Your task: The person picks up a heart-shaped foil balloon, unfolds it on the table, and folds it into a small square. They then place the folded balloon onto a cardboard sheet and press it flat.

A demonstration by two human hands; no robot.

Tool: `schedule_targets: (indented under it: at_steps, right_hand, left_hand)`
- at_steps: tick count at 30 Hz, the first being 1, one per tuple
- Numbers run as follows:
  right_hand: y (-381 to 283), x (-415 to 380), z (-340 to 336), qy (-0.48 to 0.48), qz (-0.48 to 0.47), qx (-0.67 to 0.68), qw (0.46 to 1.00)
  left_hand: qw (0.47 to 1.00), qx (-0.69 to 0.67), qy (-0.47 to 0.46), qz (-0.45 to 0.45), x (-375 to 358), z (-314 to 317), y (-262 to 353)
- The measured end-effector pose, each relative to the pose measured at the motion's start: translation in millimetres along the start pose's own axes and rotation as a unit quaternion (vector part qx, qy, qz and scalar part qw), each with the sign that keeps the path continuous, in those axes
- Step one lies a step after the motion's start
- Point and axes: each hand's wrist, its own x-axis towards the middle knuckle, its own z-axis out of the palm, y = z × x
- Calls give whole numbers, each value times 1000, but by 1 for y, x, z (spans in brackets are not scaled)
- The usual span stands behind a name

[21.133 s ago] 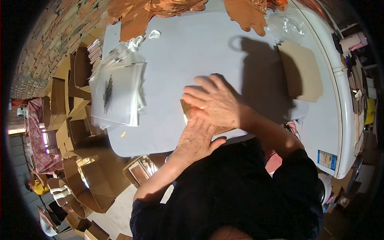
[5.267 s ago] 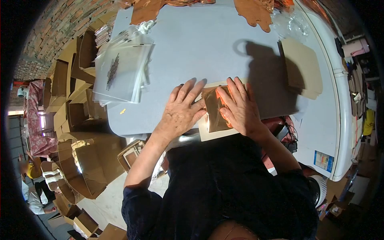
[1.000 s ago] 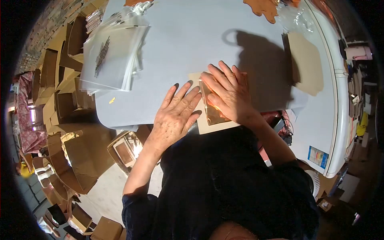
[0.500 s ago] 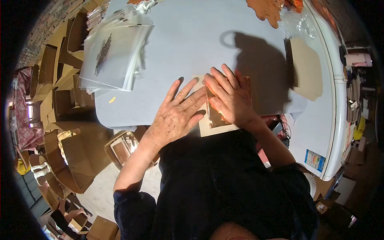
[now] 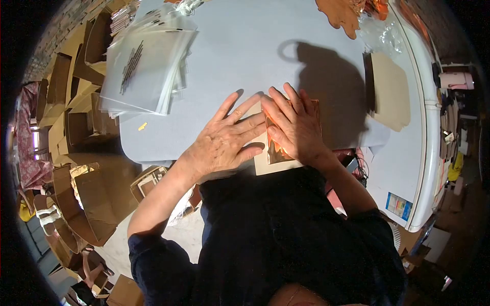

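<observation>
My right hand (image 5: 297,125) lies flat with fingers spread on a shiny copper-coloured sheet (image 5: 277,154). Under that sheet is a larger cream card (image 5: 261,164) at the near edge of the grey-blue table (image 5: 229,61). My left hand (image 5: 224,140), fingers apart, rests over the card's left side, its fingertips reaching toward the sheet's left edge and my right hand. Neither hand grips anything. Part of the sheet and card is hidden beneath my hands.
A stack of clear plastic sleeves (image 5: 148,69) lies at the table's left. Cream cards (image 5: 390,92) are piled at the right. Orange-brown material (image 5: 339,15) and clear plastic (image 5: 383,33) sit at the far right. Open cardboard boxes (image 5: 107,199) stand left.
My left hand has shifted slightly, its elbow moving outward to the left, with fingers now further over the card. My right hand stays on the copper-coloured sheet.
</observation>
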Motion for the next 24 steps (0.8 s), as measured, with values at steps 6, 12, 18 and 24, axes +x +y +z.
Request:
schedule_targets:
  at_steps: [6, 12, 18, 24]
  right_hand:
    - [1, -1, 2, -12, 7, 10, 1000]
    - [2, -1, 3, -17, 4, 9, 1000]
    - [0, -2, 2, -16, 8, 10, 1000]
    - [0, -1, 3, -5, 5, 17, 1000]
  left_hand:
    - [993, -28, 81, 82, 8, 9, -12]
    - [994, -3, 38, 105, 12, 0, -14]
    - [997, 18, 59, 53, 2, 14, 11]
    - [998, -4, 58, 26, -2, 15, 22]
